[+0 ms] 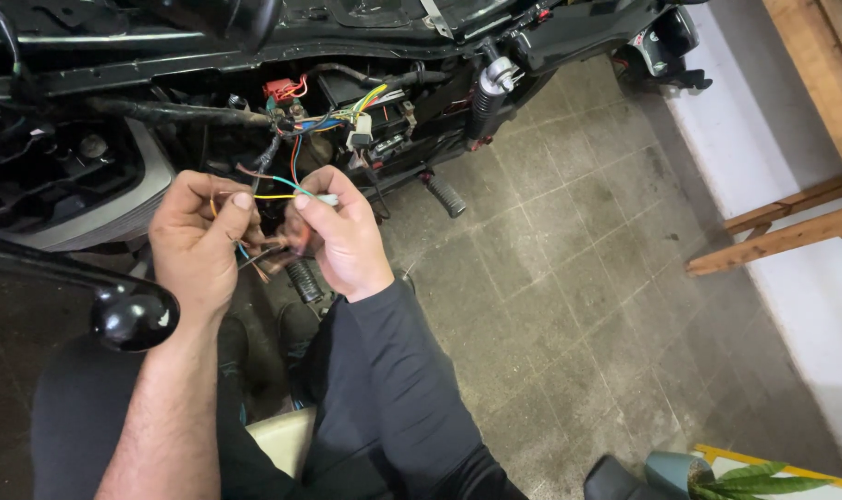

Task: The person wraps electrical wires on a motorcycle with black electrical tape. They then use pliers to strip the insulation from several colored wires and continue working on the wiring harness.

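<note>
One head-worn camera, looking steeply down and forward, close over both hands (273, 236), taking in the motorcycle frame (254, 56) ahead and the tiled floor (569, 278) below.

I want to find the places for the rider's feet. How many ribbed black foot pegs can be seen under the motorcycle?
2. One foot peg sticks out to the right of the right hand. The other foot peg lies below and between both hands, partly covered. More may be hidden.
</note>
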